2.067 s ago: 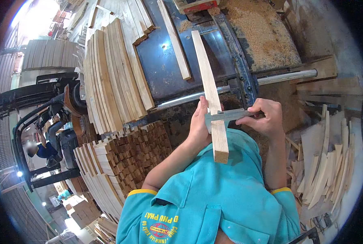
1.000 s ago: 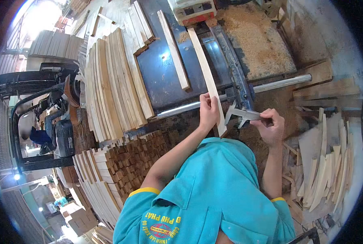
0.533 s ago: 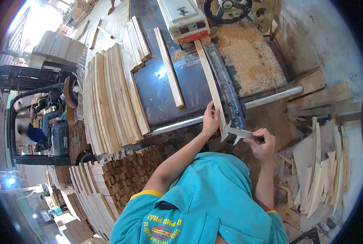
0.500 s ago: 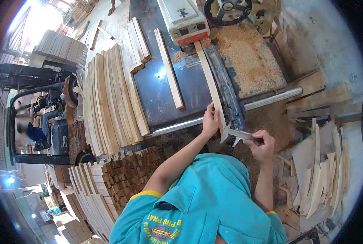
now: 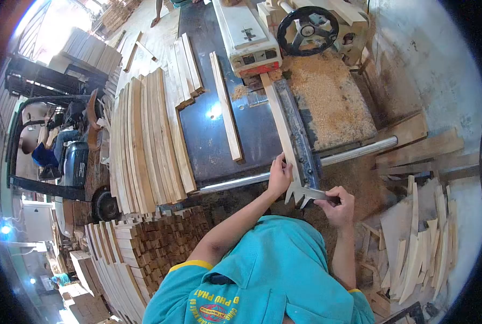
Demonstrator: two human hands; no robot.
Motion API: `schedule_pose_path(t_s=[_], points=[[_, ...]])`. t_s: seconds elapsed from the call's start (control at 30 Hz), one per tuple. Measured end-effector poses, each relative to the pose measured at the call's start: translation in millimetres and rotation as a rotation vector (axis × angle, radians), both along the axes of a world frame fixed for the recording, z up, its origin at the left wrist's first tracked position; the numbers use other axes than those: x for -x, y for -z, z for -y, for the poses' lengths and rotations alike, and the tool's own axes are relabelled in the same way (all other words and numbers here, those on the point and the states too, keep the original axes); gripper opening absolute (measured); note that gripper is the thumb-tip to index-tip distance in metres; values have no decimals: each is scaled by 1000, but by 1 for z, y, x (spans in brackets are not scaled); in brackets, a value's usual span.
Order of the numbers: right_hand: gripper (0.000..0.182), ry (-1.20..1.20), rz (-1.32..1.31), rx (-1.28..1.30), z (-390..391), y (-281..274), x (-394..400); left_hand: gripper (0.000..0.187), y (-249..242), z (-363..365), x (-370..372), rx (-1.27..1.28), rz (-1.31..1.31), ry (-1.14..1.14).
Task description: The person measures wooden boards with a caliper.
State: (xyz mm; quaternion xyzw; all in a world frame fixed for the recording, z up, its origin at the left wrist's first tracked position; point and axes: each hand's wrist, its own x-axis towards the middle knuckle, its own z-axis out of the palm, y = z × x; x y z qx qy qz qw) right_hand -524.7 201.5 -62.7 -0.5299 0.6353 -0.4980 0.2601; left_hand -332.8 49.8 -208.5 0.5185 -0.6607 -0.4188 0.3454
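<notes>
A long pale wooden strip (image 5: 278, 117) runs out of the white machine head (image 5: 249, 46) along the metal guide fence (image 5: 296, 127) toward me. Near its close end my left hand (image 5: 279, 177) grips it, thumb and fingers wrapped on the side. My right hand (image 5: 338, 207) is closed round the body of a metal caliper (image 5: 306, 193). The caliper's jaws point left, right at the strip's near end and just below my left fingers. Another wooden strip (image 5: 226, 108) lies alone on the dark machine table (image 5: 198, 127), left of the held one.
Wooden strips (image 5: 152, 135) lie side by side on the left, above stacked lumber (image 5: 160, 245). A black handwheel (image 5: 308, 31) and sawdust (image 5: 327, 102) are at the right, offcuts (image 5: 419, 237) below. A metal rail (image 5: 360, 151) crosses the table's front. A person sits on a forklift (image 5: 63, 156).
My right hand has moved slightly left with the caliper, whose jaws now sit closer under my left hand. The view has shifted, so the machine appears lower. My left hand keeps its hold.
</notes>
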Motion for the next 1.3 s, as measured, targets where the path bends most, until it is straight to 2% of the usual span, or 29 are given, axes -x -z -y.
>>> schedule_pose_path(t_s=[0.1,0.17,0.5,0.6,0.7,0.77,0.9,0.97,1.0,1.07,1.1,1.17,1.3], points=[[44,-3,17,-9,3,1,-2,52,-5,0,-1,37,18,9],[44,-13,10,2,6,1,-2,52,-14,-2,0,-24,-27,9],[45,-32,-30,-14,6,-2,-3,54,-7,-3,-3,36,18,19],[45,-24,-65,4,5,-4,-3,56,-11,-3,-4,-49,1,30],[44,-16,-24,-39,3,-4,-4,58,-5,-5,-5,63,41,68],[44,-16,-31,-27,3,-2,-3,60,-23,-9,-6,-43,-37,82],[45,-17,-27,-4,3,-2,0,65,-20,-21,-16,-159,-229,117],[46,-8,-24,-41,2,-7,1,77,-22,-26,-29,-103,55,266],[46,2,-22,-80,2,-8,0,77,-25,-29,-34,-102,55,266],[46,-1,-27,-56,3,-5,2,99,-30,-35,-40,144,67,389],[47,-3,-32,-33,3,-3,3,99,-30,-38,-39,145,66,389],[47,-9,-29,-20,4,1,4,124,-31,-42,-37,154,155,454],[46,-17,-38,-22,7,3,5,137,-26,-43,-36,212,295,505]])
